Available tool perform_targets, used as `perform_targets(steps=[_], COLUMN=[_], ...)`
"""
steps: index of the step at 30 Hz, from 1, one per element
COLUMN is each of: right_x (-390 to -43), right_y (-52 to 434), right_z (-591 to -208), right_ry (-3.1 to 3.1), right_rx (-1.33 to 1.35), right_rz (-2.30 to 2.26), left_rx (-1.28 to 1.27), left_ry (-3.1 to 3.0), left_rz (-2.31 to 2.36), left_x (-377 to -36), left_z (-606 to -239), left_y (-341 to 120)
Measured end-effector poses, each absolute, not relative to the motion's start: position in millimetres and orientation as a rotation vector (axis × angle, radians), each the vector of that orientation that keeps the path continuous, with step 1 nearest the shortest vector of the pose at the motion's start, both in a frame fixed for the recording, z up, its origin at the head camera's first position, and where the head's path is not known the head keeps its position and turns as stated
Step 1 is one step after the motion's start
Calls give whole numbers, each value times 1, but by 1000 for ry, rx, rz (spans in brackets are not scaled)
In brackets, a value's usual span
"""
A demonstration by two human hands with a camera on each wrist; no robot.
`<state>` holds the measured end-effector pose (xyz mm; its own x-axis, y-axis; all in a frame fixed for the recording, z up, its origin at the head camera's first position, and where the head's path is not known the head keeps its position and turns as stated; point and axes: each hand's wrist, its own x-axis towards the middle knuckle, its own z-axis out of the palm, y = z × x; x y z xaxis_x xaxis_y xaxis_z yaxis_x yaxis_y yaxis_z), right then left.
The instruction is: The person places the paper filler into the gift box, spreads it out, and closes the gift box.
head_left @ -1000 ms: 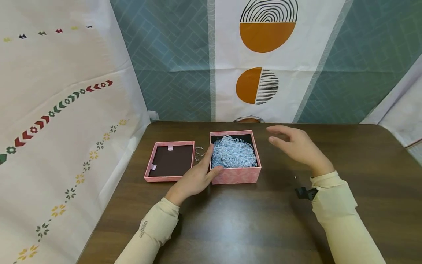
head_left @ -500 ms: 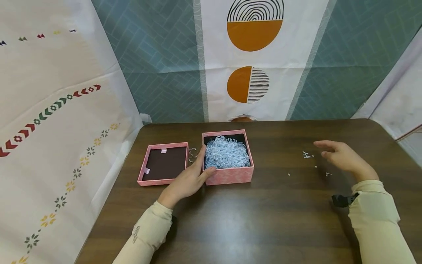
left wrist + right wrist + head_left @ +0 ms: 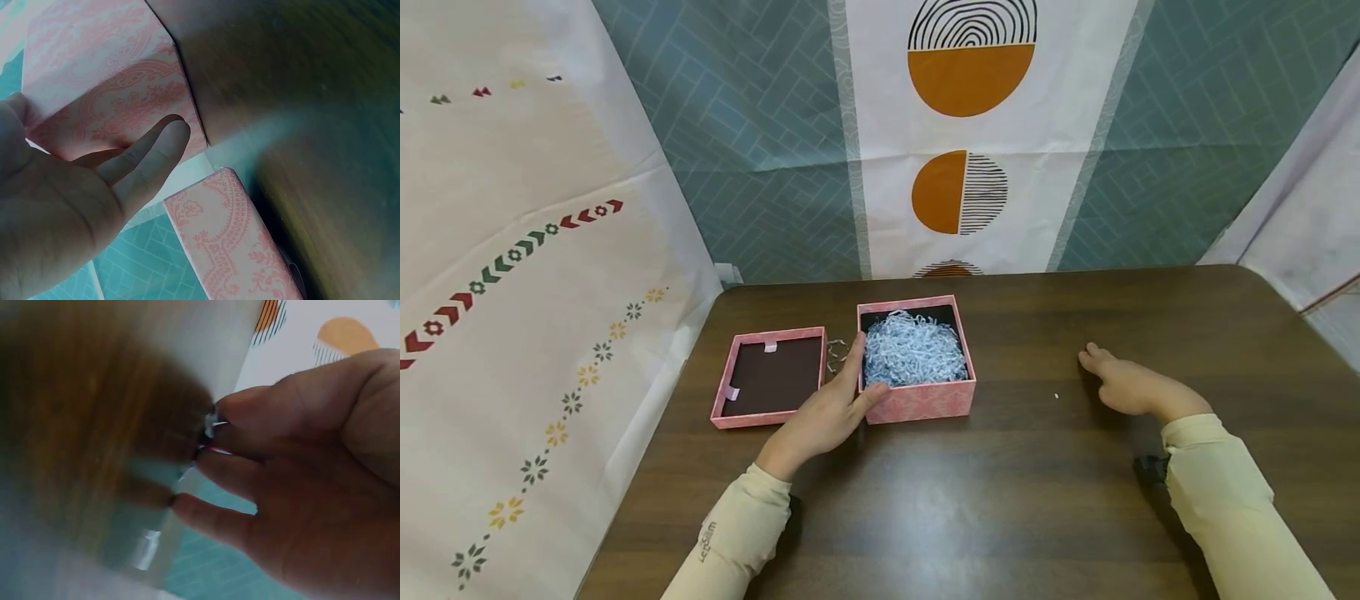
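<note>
A pink patterned box [image 3: 925, 402] stands on the table, filled with pale blue shredded paper [image 3: 916, 348]. My left hand [image 3: 822, 417] touches its left wall with straight fingers, the thumb at the front corner. In the left wrist view, the fingers [image 3: 150, 159] lie against the patterned side. To the right, my right hand [image 3: 1138, 387] reaches down to the table, fingertips at its surface. The right wrist view has small pale paper shreds [image 3: 210, 425] between the thumb and fingertips. Another pale shred [image 3: 147, 550] lies on the table there.
The shallow pink lid [image 3: 775, 375], dark inside, lies upturned left of the box. Thin pale strands [image 3: 837, 354] lie between lid and box. One tiny white bit [image 3: 1056, 396] sits left of my right hand. Patterned cloths [image 3: 962, 167] hang behind the table [image 3: 940, 517].
My right hand moved right from beside the box, then lowered to the table over the scattered shreds and pinched some. The left hand has stayed against the box; the head view has shifted slightly.
</note>
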<state>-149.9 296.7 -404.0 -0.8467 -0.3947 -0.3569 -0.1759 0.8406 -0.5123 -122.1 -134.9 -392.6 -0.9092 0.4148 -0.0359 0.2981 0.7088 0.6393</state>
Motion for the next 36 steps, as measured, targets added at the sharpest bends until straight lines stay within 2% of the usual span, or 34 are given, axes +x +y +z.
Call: perform_targets(steps=[8,13,19,33,36], right_x=[-108,-117,-132,-84,-78], right_y=[287,292,306,326,339], right_z=[-394,-393,-402,-402,-402], right_ry=[2491,2563,2569,2574,2636], right_rx=[-468,-521,-464,-489,-411], right_rz=[-559,-574,-611,-799,-789], left_rx=[586,562,587,588,580], left_ry=[2725,2728,2726,2731,2732], left_rz=[979,994,986,981,983], left_x=[-120,-119,-120,-121,-120], left_z=[-391,-391,-393,-391,-390], left_y=[-133,-135,-132,-132,-133])
